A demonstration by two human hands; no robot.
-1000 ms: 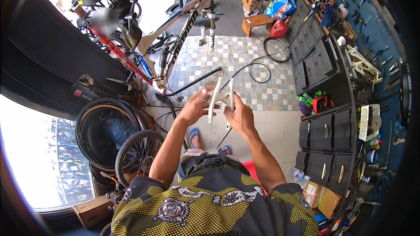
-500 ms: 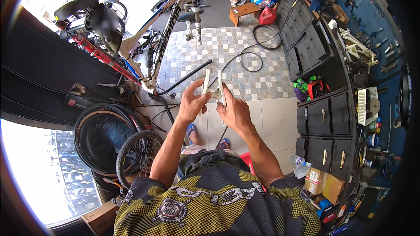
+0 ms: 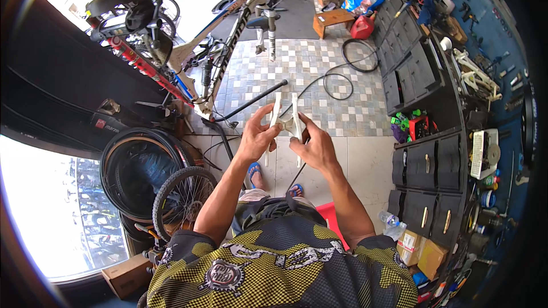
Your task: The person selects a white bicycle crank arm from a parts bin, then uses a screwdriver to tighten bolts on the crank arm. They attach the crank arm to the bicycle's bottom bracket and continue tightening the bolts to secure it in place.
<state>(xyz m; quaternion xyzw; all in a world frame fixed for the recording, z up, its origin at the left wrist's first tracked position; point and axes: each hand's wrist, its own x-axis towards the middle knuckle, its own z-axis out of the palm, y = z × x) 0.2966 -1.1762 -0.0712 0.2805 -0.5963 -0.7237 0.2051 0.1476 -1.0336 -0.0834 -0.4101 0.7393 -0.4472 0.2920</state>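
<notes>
A white H-shaped bicycle frame link [image 3: 295, 107], with two long arms joined by a short crosspiece, is held up in front of my body. The fingers and thumb of my left hand [image 3: 256, 137] close round its left arm near the crosspiece. My right hand [image 3: 317, 148] grips the right arm at about the same height. Both upper ends of the part point away from me, and its lower ends show below my fingers. Past my hands, to the left, a white, blue and red mountain bike frame [image 3: 185, 51] hangs without wheels in view.
A bicycle wheel [image 3: 158, 205] and stacked tyres [image 3: 108, 194] lean at the left. Black drawers [image 3: 419, 162] line the right, below a blue tool wall [image 3: 496, 23]. A black hose [image 3: 326, 88] coils on the tiled floor, near a wooden stool [image 3: 334, 18] and red can [image 3: 362, 27].
The whole view has shifted slightly, so the surroundings sit further right. Both hands keep their hold on the white link, which has turned only a little.
</notes>
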